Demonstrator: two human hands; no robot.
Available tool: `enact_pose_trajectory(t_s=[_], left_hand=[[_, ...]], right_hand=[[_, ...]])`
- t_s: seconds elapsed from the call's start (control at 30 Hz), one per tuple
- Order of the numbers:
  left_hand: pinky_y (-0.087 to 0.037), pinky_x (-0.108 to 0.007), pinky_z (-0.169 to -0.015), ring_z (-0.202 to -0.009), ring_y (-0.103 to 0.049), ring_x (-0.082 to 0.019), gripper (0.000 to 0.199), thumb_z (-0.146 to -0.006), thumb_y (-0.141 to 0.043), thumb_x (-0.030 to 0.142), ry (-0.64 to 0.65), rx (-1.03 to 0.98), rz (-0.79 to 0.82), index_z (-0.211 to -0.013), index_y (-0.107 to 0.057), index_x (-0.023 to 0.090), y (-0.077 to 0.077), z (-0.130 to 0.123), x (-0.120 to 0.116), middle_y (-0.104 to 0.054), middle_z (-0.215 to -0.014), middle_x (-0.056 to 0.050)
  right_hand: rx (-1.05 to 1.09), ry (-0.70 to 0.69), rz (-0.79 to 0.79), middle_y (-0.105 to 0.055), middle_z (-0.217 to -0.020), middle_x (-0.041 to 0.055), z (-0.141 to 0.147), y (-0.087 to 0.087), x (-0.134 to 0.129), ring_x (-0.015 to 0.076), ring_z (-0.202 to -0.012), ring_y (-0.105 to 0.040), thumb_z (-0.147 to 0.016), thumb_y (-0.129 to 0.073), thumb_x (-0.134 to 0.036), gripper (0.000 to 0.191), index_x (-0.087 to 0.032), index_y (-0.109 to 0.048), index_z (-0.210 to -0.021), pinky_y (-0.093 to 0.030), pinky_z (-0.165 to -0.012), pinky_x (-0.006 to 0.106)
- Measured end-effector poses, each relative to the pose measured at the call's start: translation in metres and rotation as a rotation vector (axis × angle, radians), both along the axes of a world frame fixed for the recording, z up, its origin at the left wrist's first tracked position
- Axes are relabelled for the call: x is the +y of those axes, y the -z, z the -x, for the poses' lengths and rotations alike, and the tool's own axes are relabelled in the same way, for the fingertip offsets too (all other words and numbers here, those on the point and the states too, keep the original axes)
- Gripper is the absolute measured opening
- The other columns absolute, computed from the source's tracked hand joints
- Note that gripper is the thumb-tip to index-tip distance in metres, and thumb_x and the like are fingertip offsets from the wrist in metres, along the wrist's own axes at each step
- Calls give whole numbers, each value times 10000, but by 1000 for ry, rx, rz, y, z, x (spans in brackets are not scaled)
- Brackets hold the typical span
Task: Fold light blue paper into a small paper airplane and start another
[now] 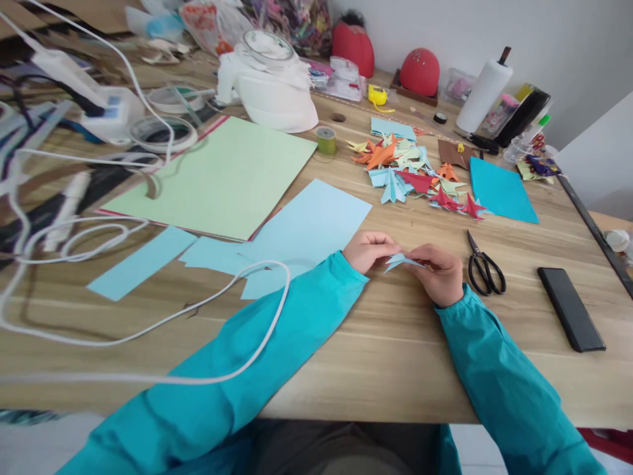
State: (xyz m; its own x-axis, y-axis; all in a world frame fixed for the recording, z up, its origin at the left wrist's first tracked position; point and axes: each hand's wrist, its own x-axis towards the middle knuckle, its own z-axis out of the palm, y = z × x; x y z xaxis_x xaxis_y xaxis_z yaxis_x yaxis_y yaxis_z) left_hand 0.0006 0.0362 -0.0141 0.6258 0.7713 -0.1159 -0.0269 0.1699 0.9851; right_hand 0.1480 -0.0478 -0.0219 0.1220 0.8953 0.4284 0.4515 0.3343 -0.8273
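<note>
Between my two hands, just above the wooden table (410, 376), is a small folded light blue paper (401, 260). My left hand (370, 251) pinches its left side, and my right hand (439, 272) grips its right end with closed fingers. Black-handled scissors (485, 265) lie just right of my right hand. Light blue sheets (311, 221) rest beyond and to the left of my left hand, with a cut strip (143, 262) farther left. A pile of folded paper shapes in red, orange, yellow and blue (415, 173) lies farther back.
A black phone (572, 309) lies at the right. A white cable (284, 290) loops over my left sleeve. Green sheets (212, 175), a thread spool (326, 140) and a bright blue sheet (502, 189) lie farther back. Rolls of tape and a power strip crowd the back left.
</note>
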Motion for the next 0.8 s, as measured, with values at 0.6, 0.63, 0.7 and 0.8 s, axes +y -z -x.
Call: enact_pose_trajectory(t_s=[0.6,0.63,0.7,0.8], left_hand=[[-511,-291,-697,-732,-636,-175,425,-443,-830,335,-14,-198,-94,-778,-680,119,7,2,-4,-691,-772,-67],[-516,-295,-701,-731,-637,-175,414,-439,-834,301,-22,-160,-140,-777,-679,120,8,1,-6,-693,-782,-70],[-524,-295,-704,-718,-641,-170,337,-484,-816,288,-43,-112,-209,-746,-684,122,9,-1,-8,-697,-780,-71],[-531,-285,-706,-703,-646,-167,255,-532,-792,303,-64,-139,-271,-689,-695,128,9,-3,-9,-702,-744,-69]], right_hand=[[140,51,-43,-674,-668,9,1,2,2,141,-608,-583,-698,-717,-186,47,-229,-701,-708,-463,-565,282],[144,49,-40,-676,-673,10,1,3,2,142,-614,-587,-696,-719,-188,47,-230,-704,-712,-466,-571,283],[138,43,-28,-682,-685,14,0,3,2,149,-633,-598,-699,-718,-201,35,-228,-708,-720,-476,-585,288],[116,60,-2,-682,-690,21,-1,3,2,153,-650,-605,-699,-721,-229,43,-218,-713,-739,-481,-591,287]])
